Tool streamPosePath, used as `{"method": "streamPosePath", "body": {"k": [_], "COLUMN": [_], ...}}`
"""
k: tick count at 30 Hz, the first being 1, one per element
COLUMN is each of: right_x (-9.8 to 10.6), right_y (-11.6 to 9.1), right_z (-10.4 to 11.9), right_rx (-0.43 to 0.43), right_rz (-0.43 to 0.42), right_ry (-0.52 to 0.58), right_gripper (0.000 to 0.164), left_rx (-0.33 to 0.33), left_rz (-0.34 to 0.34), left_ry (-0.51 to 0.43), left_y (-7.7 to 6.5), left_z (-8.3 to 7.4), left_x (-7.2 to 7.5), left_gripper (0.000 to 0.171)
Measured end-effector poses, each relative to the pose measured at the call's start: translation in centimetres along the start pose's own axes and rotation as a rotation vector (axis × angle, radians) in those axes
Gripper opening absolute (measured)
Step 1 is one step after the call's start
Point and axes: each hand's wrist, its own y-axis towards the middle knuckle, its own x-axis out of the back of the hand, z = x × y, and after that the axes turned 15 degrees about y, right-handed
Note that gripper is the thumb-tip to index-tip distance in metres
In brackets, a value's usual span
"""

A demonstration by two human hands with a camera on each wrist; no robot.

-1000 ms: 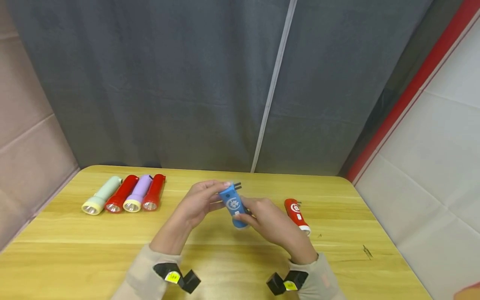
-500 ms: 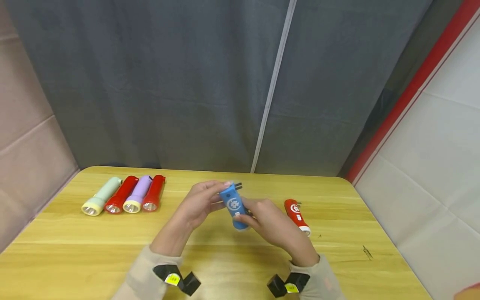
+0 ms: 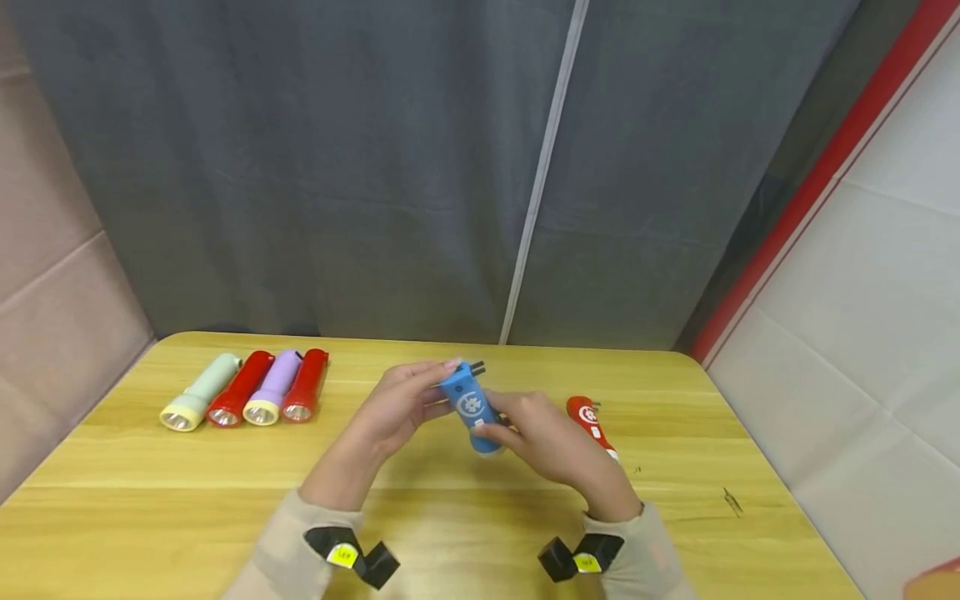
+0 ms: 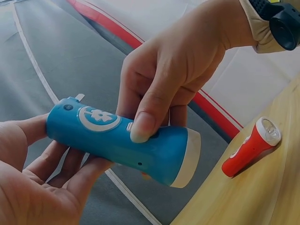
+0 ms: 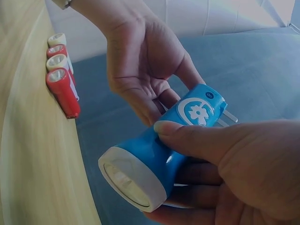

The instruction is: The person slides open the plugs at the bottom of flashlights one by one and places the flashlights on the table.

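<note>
A blue flashlight (image 3: 465,390) is held over the table between both hands, tilted, its white-rimmed lamp (image 5: 131,180) toward the right hand. Two plug prongs (image 5: 228,119) stick out near its tail. My left hand (image 3: 397,407) pinches the tail end between thumb and fingers. The right hand (image 3: 551,442) grips the body near the lamp; its thumb (image 4: 145,124) presses beside the white switch, partly covering it, with the other fingers behind. On the table right of the hands lies a red flashlight (image 3: 588,415) with a white rim, its lamp end partly hidden by the right hand in the head view.
At the table's left lie several flashlights side by side: a pale green one (image 3: 206,387), a red one (image 3: 243,386), a purple one (image 3: 277,383) and another red one (image 3: 307,383). A grey curtain (image 3: 337,167) hangs behind the wooden table (image 3: 187,517); a white wall panel (image 3: 862,292) stands right.
The blue flashlight's lamp end has shifted slightly right and up with the right hand. The left hand keeps its hold at the tail. The view has moved slightly.
</note>
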Motion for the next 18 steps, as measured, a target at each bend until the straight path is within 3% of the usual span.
{"method": "streamPosePath", "body": {"k": [7, 18], "right_x": [0.32, 0.28], "right_y": [-0.18, -0.08], "right_z": [-0.08, 0.06], "right_rx": [-0.001, -0.023], "right_rz": [0.015, 0.037], "right_ry": [0.015, 0.019], "right_gripper": [0.038, 0.036], "left_rx": [-0.029, 0.027], "left_rz": [0.074, 0.014], "left_ry": [-0.048, 0.017], "left_y": [0.00, 0.21], "left_z": [0.05, -0.03], "left_x": [-0.02, -0.28], "left_gripper": [0.025, 0.021]}}
